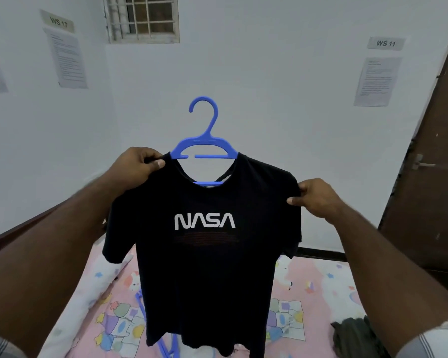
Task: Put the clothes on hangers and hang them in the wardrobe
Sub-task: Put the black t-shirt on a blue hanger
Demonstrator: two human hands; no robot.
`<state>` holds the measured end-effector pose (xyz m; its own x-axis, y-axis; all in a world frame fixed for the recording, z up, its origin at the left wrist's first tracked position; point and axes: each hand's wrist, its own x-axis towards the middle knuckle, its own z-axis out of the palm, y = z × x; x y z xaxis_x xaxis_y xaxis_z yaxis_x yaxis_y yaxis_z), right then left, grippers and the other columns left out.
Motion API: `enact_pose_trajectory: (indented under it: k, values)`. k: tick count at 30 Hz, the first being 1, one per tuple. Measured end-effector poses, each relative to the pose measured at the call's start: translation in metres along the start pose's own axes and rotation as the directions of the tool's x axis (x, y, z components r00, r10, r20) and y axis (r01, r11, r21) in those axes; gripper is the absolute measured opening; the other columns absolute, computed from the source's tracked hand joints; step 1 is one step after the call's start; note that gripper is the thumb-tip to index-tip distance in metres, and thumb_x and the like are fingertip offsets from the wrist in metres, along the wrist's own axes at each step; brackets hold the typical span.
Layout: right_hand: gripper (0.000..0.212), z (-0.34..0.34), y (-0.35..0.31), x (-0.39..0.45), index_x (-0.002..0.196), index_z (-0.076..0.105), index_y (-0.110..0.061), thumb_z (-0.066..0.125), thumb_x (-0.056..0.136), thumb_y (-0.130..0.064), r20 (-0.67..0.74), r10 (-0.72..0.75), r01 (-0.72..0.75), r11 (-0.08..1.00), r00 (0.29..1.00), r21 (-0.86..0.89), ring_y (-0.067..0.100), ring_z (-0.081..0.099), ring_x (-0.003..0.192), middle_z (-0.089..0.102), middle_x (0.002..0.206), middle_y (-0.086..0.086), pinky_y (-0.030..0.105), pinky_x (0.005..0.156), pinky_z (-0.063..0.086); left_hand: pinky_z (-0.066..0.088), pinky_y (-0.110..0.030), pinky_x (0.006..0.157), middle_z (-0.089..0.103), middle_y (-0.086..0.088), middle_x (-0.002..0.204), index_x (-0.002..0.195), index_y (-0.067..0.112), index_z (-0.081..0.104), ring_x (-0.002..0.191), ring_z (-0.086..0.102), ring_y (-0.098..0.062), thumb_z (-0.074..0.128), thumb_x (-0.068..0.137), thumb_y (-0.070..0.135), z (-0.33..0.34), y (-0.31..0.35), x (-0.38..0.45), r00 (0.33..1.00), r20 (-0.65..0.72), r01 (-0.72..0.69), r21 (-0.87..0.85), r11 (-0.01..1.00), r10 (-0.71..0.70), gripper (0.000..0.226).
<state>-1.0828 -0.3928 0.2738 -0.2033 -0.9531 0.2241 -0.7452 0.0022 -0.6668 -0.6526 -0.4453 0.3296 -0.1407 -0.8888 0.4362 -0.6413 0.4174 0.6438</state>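
A black NASA T-shirt hangs in the air in front of me on a blue plastic hanger, whose hook sticks up through the collar. My left hand pinches the shirt's left shoulder beside the collar. At the outer end of the other shoulder, my right hand pinches the cloth at the sleeve seam. The shirt's hem hangs just above the bed.
Below lies a bed with a pink cartoon-print sheet. More blue hangers lie on it behind the shirt, and a dark green garment lies at the lower right. A brown wooden door stands at the right; white walls carry paper notices.
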Motion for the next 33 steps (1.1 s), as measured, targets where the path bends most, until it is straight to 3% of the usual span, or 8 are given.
enact_pose_trajectory:
  k: [4,7,10,14,19,24,28,33]
  values:
    - [0.012,-0.007,0.008,0.003,0.086,0.072,-0.024,0.082,0.08,-0.019,-0.239,-0.025,0.04,0.998,0.971,0.056,0.004,0.063,0.073,0.069,0.073,-0.011,0.015,0.063,0.04,0.051,-0.037,0.081,0.073,-0.013,0.092,0.094,0.022,0.074,0.079,0.064,-0.024,0.062,0.098,0.023,-0.008,-0.002,-0.004,0.999,-0.026,0.019,0.002,1.0,-0.019,0.013]
    - [0.013,-0.008,0.011,0.002,0.083,0.074,-0.024,0.083,0.078,-0.017,-0.043,-0.023,0.02,0.998,0.999,-0.067,0.013,0.068,0.081,0.072,0.075,-0.006,0.019,0.063,0.042,0.055,-0.047,0.088,0.073,-0.014,0.092,0.095,0.022,0.075,0.09,0.068,-0.036,0.062,0.099,0.024,-0.015,-0.001,-0.006,0.999,-0.026,0.042,-0.011,0.999,-0.042,0.013]
    - [0.018,-0.018,0.015,0.004,0.087,0.076,-0.027,0.087,0.075,-0.018,-0.183,-0.044,0.068,0.99,0.982,0.122,0.008,0.07,0.084,0.074,0.076,-0.007,0.017,0.072,0.045,0.055,-0.049,0.09,0.074,-0.014,0.092,0.096,0.022,0.075,0.093,0.069,-0.038,0.062,0.099,0.024,-0.019,0.0,-0.009,0.998,-0.029,0.06,-0.021,0.998,-0.061,0.013]
    - [0.026,-0.019,0.011,0.006,0.104,0.077,-0.024,0.084,0.08,-0.022,-0.066,-0.116,0.127,0.971,0.991,0.203,0.005,0.07,0.097,0.077,0.097,-0.009,0.026,0.093,0.05,0.055,-0.049,0.09,0.074,-0.015,0.093,0.096,0.02,0.075,0.091,0.069,-0.038,0.063,0.098,0.022,-0.02,0.003,-0.01,0.997,-0.031,0.069,-0.045,0.997,-0.07,0.013]
    - [0.023,-0.006,-0.023,0.004,0.111,0.073,-0.03,0.075,0.088,-0.035,-0.078,-0.202,0.214,0.846,0.976,0.489,-0.002,0.069,0.1,0.076,0.105,-0.013,0.012,0.08,0.049,0.055,-0.046,0.089,0.075,-0.012,0.093,0.098,0.021,0.075,0.092,0.07,-0.034,0.063,0.099,0.024,-0.015,0.008,-0.012,0.998,0.007,0.065,-0.04,0.997,-0.065,0.012]
    - [0.009,0.008,-0.039,0.008,0.095,0.076,-0.021,0.068,0.095,-0.025,0.01,-0.257,0.226,0.868,0.966,0.441,0.015,0.07,0.08,0.075,0.09,0.002,0.032,0.075,0.056,0.048,-0.032,0.075,0.072,-0.017,0.092,0.096,0.02,0.074,0.074,0.061,-0.019,0.063,0.099,0.023,-0.012,0.014,-0.016,0.999,0.019,0.047,-0.021,0.999,-0.047,0.012]
    - [0.01,0.002,-0.046,0.011,0.093,0.075,-0.019,0.067,0.095,-0.024,0.054,-0.303,0.249,0.86,0.952,0.445,0.012,0.063,0.072,0.069,0.079,-0.002,0.025,0.066,0.05,0.048,-0.03,0.074,0.073,-0.012,0.091,0.097,0.021,0.074,0.074,0.062,-0.015,0.063,0.099,0.024,-0.013,0.015,-0.021,0.998,0.025,0.064,-0.027,0.998,-0.063,0.012]
    - [0.011,-0.01,-0.053,0.011,0.098,0.076,-0.017,0.067,0.096,-0.023,0.11,-0.346,0.251,0.834,0.932,0.492,0.019,0.067,0.079,0.072,0.088,0.005,0.034,0.075,0.054,0.05,-0.026,0.071,0.074,-0.006,0.087,0.096,0.024,0.075,0.073,0.064,-0.013,0.063,0.099,0.025,-0.012,0.02,-0.025,0.998,0.019,0.068,-0.052,0.996,-0.068,0.012]
